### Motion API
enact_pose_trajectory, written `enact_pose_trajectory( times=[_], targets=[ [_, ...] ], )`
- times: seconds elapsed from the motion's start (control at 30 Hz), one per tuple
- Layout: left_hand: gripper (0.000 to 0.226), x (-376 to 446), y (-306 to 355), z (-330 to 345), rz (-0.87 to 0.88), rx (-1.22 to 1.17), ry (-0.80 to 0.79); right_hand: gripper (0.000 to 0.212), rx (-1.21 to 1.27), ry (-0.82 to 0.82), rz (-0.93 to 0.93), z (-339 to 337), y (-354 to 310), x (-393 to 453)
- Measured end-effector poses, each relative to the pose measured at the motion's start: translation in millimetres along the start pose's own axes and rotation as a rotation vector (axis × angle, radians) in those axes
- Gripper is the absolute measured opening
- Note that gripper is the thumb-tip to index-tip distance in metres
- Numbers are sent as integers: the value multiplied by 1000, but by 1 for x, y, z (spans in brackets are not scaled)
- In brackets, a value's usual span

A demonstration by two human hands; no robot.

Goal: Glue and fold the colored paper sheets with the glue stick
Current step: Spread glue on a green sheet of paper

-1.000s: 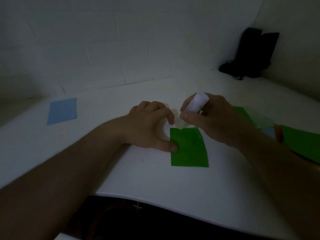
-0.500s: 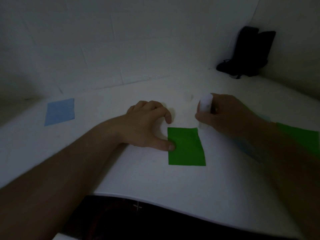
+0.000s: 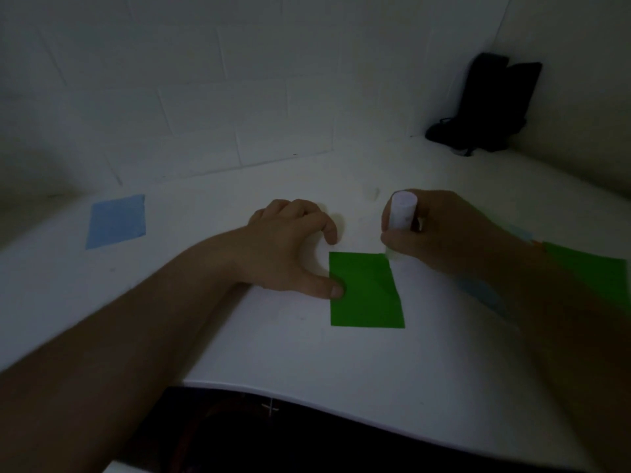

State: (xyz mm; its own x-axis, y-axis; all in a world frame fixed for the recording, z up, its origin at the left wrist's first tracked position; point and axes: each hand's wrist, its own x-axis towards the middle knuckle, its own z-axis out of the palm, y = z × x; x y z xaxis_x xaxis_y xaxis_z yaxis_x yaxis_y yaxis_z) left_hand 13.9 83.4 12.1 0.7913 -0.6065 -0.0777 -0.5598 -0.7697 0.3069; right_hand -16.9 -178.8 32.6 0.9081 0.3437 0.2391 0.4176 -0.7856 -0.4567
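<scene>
A small green paper sheet (image 3: 365,291) is lying flat on the white bench (image 3: 273,343), near the middle of the scene, a short way in from the near edge. It looks thin, light and floppy, the kind of piece that would slide or lift at a touch, so it probably wants pinning down by an edge instead of being picked up. A faint crease seems to be running across it.

The left hand (image 3: 290,247) is doing just that: its thumb is pressing on the sheet's left edge, while the other fingers (image 3: 327,230) are curling down toward the bench just beyond the sheet's far left corner; whether their tips are touching it is unclear.

The right hand (image 3: 440,233) is wrapping its fingers around a white glue stick (image 3: 403,213), holding it nearly upright. The lower end is sitting at the sheet's far right corner, seemingly touching it, though dim light makes contact hard to confirm. The stick looks rigid and light, easy to grip around its barrel. Dragging it could wrinkle or tug the soft paper, so light strokes seem wise.

Farther right, partly behind the right forearm, another green sheet (image 3: 587,274) is lying with a pale blue piece (image 3: 485,295) next to it. Far left, a blue sheet (image 3: 116,220) is resting well apart. A dark object (image 3: 488,104) is standing in the far right corner against the wall.
</scene>
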Motion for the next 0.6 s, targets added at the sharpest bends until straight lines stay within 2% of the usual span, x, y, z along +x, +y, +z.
enact_pose_trajectory(
  times=[0.07, 0.13, 0.23, 0.33, 0.43, 0.5, 0.6],
  targets=[
    [75, 0, 0, 0, 0, -2, -4, 24, 101, 30, -26, -1, -2, -2],
    [75, 0, 1, 0, 4, -4, -4, 19, 168, -6, -76, 2, -5, -2],
    [76, -1, 0, -1, 12, -6, -8, 21, 131, -57, -34, 7, -1, -1],
    [80, -4, 0, -2, 18, -12, -35, 28, -51, 56, 40, 3, 5, 1],
    [82, -3, 0, -1, 18, -2, -31, 25, 124, 136, -44, 5, -11, 1],
    [79, -2, 0, -1, 17, 4, -34, 23, 186, 91, -95, 15, -24, 3],
    [74, -2, 0, -1, 13, 19, -39, 24, 165, 20, -58, 29, -32, 6]
  ],
)
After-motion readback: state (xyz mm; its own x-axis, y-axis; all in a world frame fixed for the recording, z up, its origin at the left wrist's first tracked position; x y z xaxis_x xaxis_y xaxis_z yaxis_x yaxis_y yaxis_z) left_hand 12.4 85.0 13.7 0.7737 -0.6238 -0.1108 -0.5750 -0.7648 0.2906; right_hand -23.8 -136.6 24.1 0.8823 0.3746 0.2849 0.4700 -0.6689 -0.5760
